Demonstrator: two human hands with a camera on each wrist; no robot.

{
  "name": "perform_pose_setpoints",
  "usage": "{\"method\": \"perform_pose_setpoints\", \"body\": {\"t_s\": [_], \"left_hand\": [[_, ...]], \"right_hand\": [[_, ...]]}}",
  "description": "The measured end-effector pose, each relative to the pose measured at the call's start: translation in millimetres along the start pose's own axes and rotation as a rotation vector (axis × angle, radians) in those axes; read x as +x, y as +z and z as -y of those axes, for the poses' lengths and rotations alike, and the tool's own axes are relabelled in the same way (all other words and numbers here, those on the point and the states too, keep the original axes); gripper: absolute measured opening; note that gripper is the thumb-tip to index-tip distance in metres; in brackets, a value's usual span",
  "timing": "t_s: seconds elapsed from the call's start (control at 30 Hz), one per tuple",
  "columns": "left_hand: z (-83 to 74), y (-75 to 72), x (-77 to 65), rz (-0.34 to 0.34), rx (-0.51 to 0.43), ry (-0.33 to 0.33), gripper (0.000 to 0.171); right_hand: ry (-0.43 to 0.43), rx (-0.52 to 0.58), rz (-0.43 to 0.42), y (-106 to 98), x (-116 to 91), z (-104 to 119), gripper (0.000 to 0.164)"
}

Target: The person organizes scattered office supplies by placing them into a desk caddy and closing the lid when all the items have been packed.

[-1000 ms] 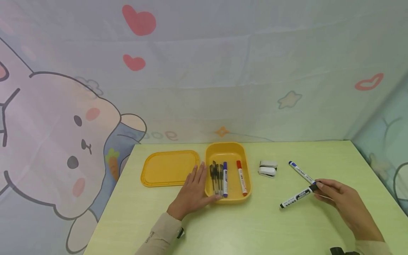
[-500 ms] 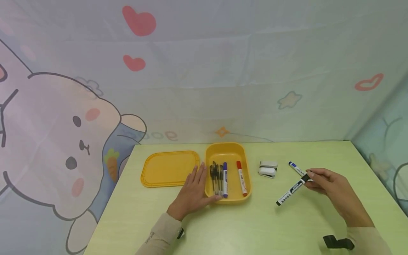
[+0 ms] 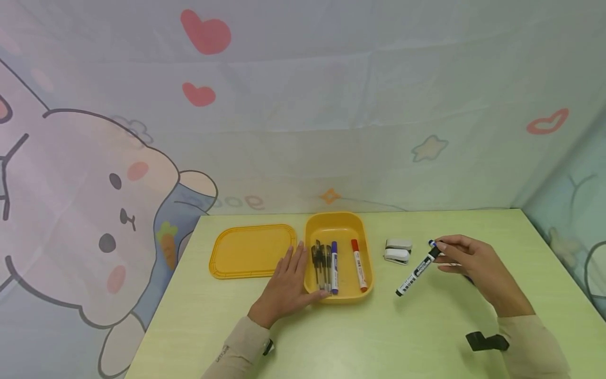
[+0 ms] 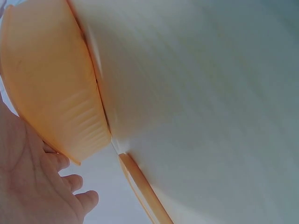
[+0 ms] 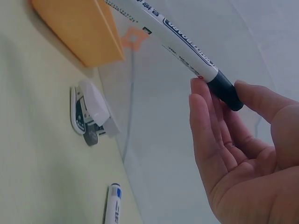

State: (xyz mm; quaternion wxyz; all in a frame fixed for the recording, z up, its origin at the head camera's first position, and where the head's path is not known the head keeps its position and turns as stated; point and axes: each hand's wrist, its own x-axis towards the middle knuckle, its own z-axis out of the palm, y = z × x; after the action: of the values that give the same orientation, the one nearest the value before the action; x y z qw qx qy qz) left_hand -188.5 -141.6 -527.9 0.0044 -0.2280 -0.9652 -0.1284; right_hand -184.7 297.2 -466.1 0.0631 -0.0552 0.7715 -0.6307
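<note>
My right hand point(image 3: 478, 271) pinches a black whiteboard marker point(image 3: 417, 272) by its black cap between thumb and fingers. The marker hangs tilted above the table, its lower end toward the left front. Behind and below that hand lies a white marker with a blue end point(image 5: 113, 205), mostly hidden in the head view. My left hand point(image 3: 284, 292) rests against the left side of a yellow box point(image 3: 347, 299), fingers straight, thumb over the front corner. Inside the box are several black pens point(image 3: 321, 266), a blue marker point(image 3: 334, 267) and a red marker point(image 3: 359, 265).
A yellow lid point(image 3: 253, 251) lies flat left of the box. To the box's right sits a small white stapler point(image 5: 96, 105), with a greyish part behind it. A printed cloth point(image 3: 303, 116) hangs behind the table's far edge.
My right hand has moved left and away from me with the black marker, passing over the blue-ended marker, which it now mostly covers. My left hand stays at the box.
</note>
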Motion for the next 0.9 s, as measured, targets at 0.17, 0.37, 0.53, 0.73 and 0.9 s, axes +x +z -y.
{"method": "perform_pose_setpoints", "body": {"t_s": [0.17, 0.37, 0.53, 0.73, 0.9], "left_hand": [[-0.1, 1.0, -0.4, -0.002, 0.003, 0.001, 0.116], [-0.1, 1.1, -0.9, 0.003, 0.006, 0.004, 0.114], [-0.2, -0.5, -1.0, 0.004, 0.009, 0.007, 0.113], [-0.6, -2.1, -1.2, -0.007, -0.002, 0.013, 0.114], [0.1, -2.1, -0.8, -0.005, -0.006, 0.019, 0.114]], "right_hand": [[-0.002, -0.022, 0.002, 8.4, 7.4, 7.7, 0.053], [-0.008, -0.025, 0.022, 16.6, 17.9, 14.3, 0.051], [-0.008, -0.023, 0.034, 23.6, 26.7, 17.4, 0.052], [0.014, -0.016, 0.051, 32.8, 37.2, 20.9, 0.054], [0.016, -0.012, 0.067, 41.3, 47.4, 24.7, 0.053]]}}
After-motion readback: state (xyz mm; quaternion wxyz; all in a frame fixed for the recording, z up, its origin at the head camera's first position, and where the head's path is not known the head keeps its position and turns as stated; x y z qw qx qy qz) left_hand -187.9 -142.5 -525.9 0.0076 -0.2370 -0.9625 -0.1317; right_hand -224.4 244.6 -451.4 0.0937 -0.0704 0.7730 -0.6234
